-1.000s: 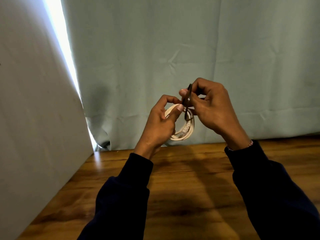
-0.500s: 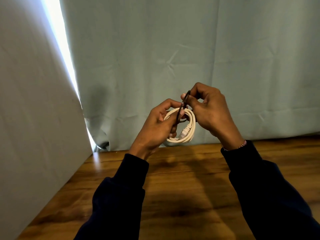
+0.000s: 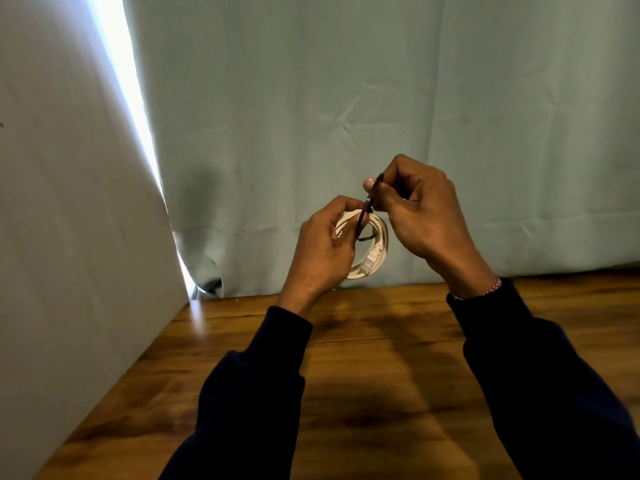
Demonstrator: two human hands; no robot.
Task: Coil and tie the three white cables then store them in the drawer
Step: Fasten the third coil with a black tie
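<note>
A coiled white cable (image 3: 375,251) with a clear plug on its end hangs in the air above the wooden table (image 3: 363,375). My left hand (image 3: 322,247) grips the coil from the left, fingers curled round its strands. A thin black tie (image 3: 367,209) loops round the top of the coil. My right hand (image 3: 415,216) pinches the tie's upper end between thumb and forefinger, just above and right of the coil. No other cable and no drawer is in view.
A pale green curtain (image 3: 381,116) hangs behind the table's far edge. A white panel (image 3: 69,237) leans along the left side, with a bright gap of light between it and the curtain.
Both hands and the coil have dropped slightly, then steadied. The black tie now stands more upright, drawn upward by my right hand.
</note>
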